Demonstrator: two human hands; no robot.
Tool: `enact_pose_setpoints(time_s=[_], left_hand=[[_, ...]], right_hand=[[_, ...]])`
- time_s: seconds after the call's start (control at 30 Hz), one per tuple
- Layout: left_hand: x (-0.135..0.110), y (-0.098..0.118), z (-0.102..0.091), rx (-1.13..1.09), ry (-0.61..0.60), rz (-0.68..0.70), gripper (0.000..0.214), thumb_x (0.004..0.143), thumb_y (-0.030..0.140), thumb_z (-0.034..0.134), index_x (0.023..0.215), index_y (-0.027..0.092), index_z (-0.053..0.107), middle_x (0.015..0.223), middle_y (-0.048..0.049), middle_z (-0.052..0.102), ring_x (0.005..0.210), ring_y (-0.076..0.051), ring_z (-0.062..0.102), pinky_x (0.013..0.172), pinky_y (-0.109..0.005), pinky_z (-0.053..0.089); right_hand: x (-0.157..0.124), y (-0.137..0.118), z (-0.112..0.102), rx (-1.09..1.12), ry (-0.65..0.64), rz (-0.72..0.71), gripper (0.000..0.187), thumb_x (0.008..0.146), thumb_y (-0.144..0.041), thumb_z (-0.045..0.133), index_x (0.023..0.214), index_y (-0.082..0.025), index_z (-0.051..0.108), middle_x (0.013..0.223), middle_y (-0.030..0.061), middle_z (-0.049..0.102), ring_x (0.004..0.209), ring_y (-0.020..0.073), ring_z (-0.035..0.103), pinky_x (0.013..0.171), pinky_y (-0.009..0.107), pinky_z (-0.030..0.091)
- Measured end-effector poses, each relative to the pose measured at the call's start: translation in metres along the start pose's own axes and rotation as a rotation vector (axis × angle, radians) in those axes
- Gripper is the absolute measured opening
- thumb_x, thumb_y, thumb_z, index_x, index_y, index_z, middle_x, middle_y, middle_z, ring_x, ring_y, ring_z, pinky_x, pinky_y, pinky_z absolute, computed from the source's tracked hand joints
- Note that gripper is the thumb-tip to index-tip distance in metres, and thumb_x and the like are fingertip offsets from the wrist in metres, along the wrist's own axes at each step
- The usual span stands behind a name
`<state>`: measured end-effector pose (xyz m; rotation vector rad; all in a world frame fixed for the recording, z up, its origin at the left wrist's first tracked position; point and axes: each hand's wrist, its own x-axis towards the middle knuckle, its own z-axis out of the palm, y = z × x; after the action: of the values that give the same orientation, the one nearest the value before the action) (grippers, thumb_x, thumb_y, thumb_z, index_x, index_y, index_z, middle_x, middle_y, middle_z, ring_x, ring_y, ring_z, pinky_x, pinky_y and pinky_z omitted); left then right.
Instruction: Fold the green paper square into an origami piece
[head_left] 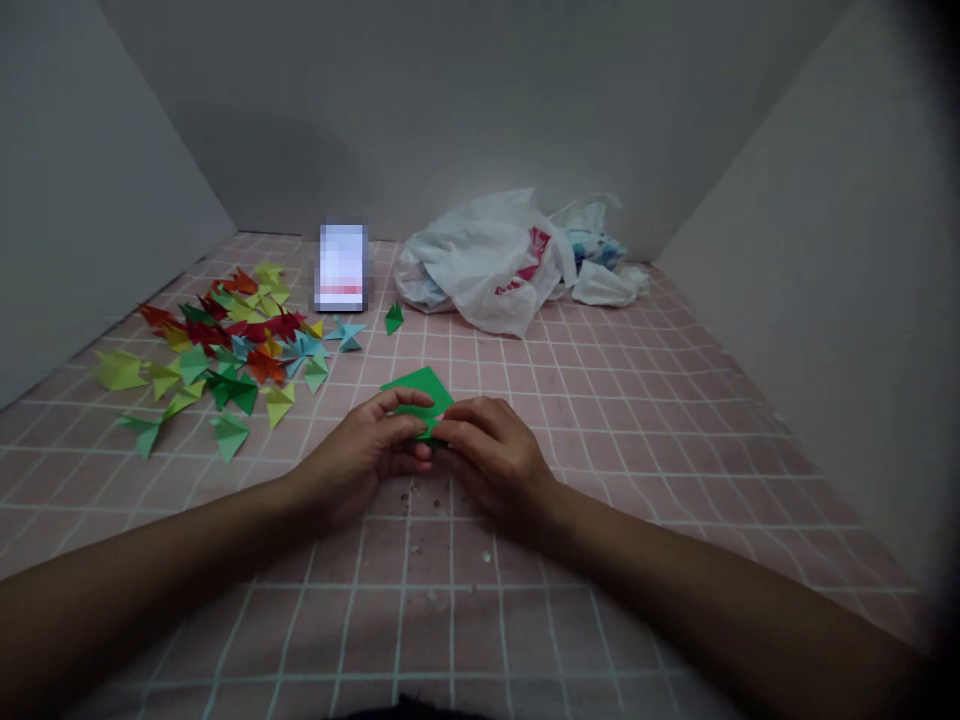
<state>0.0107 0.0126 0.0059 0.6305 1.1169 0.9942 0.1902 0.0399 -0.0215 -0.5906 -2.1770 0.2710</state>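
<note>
A green sheet of origami paper (426, 384) is held between my two hands, just above the checked cloth near the middle of the view. My left hand (375, 440) grips its left and lower side, with the thumb on top and fingers around the edge. At the paper's lower right corner, my right hand (499, 450) pinches the edge between thumb and fingertips. The fingers hide part of the paper's lower edge. Beyond the hands lies a small folded green paper piece (394, 318).
Many folded paper cranes (232, 388) in several colours spread over the left of the pink checked cloth (637, 430). A lit phone (341, 265) stands behind them. A white plastic bag (487, 260) and a smaller bundle (604, 255) lie by the back wall. Walls rise on both sides.
</note>
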Motion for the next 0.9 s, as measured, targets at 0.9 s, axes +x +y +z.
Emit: enact_pose_setpoints(time_s=[0.9], left_hand=[[-0.0012,0.0044,-0.0046,0.772,0.017,0.736,0.006,0.084,0.022,0.07,0.079,0.021,0.072,0.083,-0.0027,0.067,0.081,-0.018,0.062,0.074,-0.03,0.048]], right_hand=[[0.0018,0.0001,-0.0053,0.229,0.042,0.241,0.008,0.096,-0.014,0.057,0.091,-0.02,0.061,0.085,0.0043,0.065,0.081,0.0177,0.062,0.073,0.032,0.05]])
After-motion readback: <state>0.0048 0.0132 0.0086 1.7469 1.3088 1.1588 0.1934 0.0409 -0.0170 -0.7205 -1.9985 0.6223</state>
